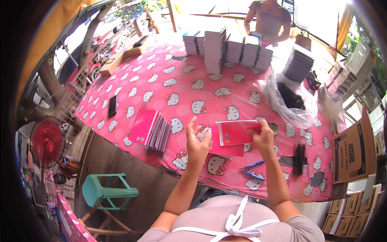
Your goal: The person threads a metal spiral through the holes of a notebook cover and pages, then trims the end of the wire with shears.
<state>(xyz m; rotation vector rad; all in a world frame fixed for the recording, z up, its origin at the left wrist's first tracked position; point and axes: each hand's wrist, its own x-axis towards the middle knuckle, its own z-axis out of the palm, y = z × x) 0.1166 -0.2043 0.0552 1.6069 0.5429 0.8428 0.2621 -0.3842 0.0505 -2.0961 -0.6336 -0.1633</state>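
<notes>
My right hand (264, 138) is closed on the right end of a small pink notebook (237, 136), which has a row of holes or a coil along its far edge. Under it, other pink notebooks (231, 151) lie on the table. My left hand (196, 145) is raised just left of them, fingers apart and holding nothing; its thumb comes close to the notebooks' left edge. A leaning row of pink spiral notebooks (147, 128) stands farther left. Blue-handled pliers (254, 175) rest near the table's front edge, with a bundle of black binding coils (298, 159) to their right.
Tall notebook stacks (214, 50) line the far side, where another person (268, 20) stands. A clear plastic bag (292, 103) with black coils sits right of centre. A cardboard box (354, 151), phone (112, 106), green stool (105, 190) and red fan (48, 141) are around the pink-covered table (171, 86).
</notes>
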